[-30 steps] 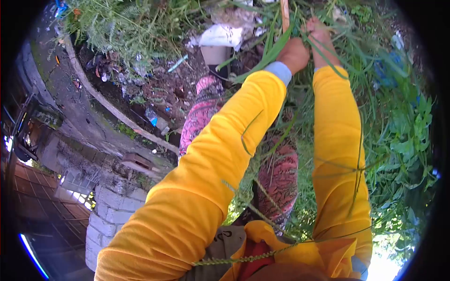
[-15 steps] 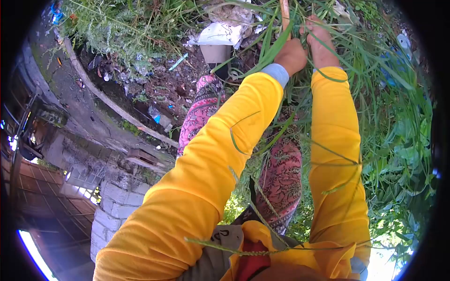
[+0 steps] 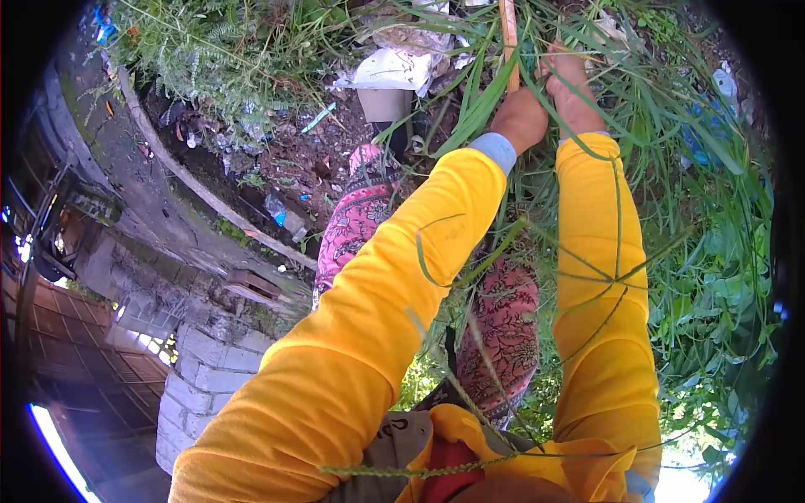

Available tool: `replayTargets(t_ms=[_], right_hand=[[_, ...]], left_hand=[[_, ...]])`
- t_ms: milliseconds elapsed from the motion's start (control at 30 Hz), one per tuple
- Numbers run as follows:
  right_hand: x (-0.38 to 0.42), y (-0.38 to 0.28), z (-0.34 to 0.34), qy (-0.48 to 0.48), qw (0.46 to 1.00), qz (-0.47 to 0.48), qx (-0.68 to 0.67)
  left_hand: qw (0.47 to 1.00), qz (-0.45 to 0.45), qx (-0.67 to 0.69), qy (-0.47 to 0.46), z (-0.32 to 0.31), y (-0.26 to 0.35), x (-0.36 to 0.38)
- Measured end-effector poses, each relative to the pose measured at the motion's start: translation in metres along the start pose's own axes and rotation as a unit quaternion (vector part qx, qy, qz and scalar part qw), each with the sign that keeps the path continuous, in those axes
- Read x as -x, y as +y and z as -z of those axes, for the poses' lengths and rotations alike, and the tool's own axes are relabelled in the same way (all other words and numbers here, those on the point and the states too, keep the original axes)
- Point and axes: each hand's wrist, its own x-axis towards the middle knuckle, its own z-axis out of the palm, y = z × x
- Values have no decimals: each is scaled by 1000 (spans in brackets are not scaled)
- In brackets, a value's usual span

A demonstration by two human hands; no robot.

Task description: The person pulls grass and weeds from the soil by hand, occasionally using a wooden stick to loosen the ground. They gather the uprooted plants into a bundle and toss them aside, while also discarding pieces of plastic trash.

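My left hand (image 3: 521, 119) is closed at the lower end of a light wooden stick (image 3: 509, 42), which reaches up out of view; its fingers are partly hidden. Close beside it, my right hand (image 3: 573, 90) is closed among long green grass blades (image 3: 654, 92), its fingers curled round some of them. Several blades pass over and beside both wrists. Loose grass stems (image 3: 616, 278) hang in front of my right sleeve.
Below my arms are my patterned trouser legs (image 3: 499, 327) and a boot (image 3: 386, 106). White plastic litter (image 3: 392, 69) lies ahead. Leafy weeds (image 3: 721, 285) grow at the right. A curved concrete edge (image 3: 180, 172) and a block wall (image 3: 210, 373) are at the left.
Both hands sit slightly lower in view, and more of the wooden stick shows. The loose stems in front of my right sleeve have shifted and spread.
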Motion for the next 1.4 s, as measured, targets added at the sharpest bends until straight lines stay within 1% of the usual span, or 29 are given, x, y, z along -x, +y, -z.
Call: replayTargets(t_ms=[33,100,133,200,233,267,333,367,467,500,600,633,700,733,767,867,933,1000,1033,1133,1167,1267,1300,1400], right_hand=[[-2,-2,2,-10,1000,-18,1],[-3,-12,12,-34,997,-25,-66],[6,-21,12,-45,994,-30,-100],[19,-21,-5,-25,997,1,-69],[9,-9,1,-95,990,19,-105],[-6,-5,6,-51,995,16,-80],[14,-5,-1,43,999,5,-30],[5,-2,7,-16,999,7,-49],[-18,13,29,-68,997,11,27],[-3,9,19,-8,997,-7,-75],[-14,21,25,-46,996,70,-38],[-19,18,20,-55,992,82,-77],[-5,13,26,-36,991,66,-106],[0,4,18,-35,990,63,-123],[2,-4,8,-38,988,60,-140],[8,7,9,-51,990,20,-134],[18,13,5,-32,991,10,-129],[24,6,3,-14,994,7,-112],[15,9,8,-10,989,14,-148],[13,14,13,-67,982,36,-176],[19,14,13,-49,986,28,-159],[24,15,11,-21,990,13,-137],[25,15,10,-3,990,-14,-138],[22,17,3,37,997,-33,-61]], left_hand=[[1000,-12,10,1,2,1,-2],[998,-20,53,-11,9,14,3],[999,4,39,-16,14,21,8],[999,46,10,-15,25,29,9],[999,29,16,-4,22,23,10],[1000,26,16,-7,18,18,7],[999,24,19,-19,6,6,6],[1000,4,9,0,-4,-2,4],[1000,-23,5,-8,-20,-19,-3],[1000,-5,-5,-1,-19,-18,-4],[1000,-3,-23,-14,-14,-19,-3],[999,-42,-26,3,-12,-17,-3],[1000,-27,-15,7,-4,0,5],[999,-24,-12,18,6,10,3],[998,-56,-28,21,7,4,2],[999,-3,-33,-13,24,11,17],[999,-18,-33,12,21,2,16],[999,-34,-12,28,7,-6,11],[997,-61,-7,51,6,-6,13],[997,-62,7,45,13,-2,15],[998,-42,17,31,13,-4,14],[1000,-23,14,7,12,-9,12],[1000,7,11,-1,12,-7,12],[999,32,-19,-14,9,-12,8]])
